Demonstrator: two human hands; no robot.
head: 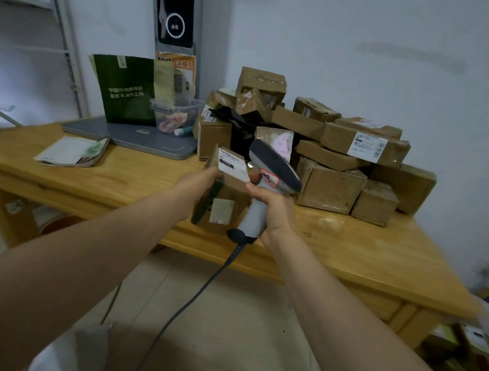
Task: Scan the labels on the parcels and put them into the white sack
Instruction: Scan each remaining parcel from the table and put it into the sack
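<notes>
From the head camera, mid-frame: left hand [201,182] grips the parcel [224,210] by its edge, right hand's [276,213] fingers wrap the scanner [270,169] right beside the label [234,165], so a tilt could spoil the read, or the box could slip.

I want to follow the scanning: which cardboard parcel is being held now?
The small parcel gripped by the left hand, its white label next to the scanner; the other parcels lie piled on the table.

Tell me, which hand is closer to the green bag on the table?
Left. The left hand, holding a parcel, is in front and right of the green bag; the right hand, gripping the scanner, is farther right.
</notes>
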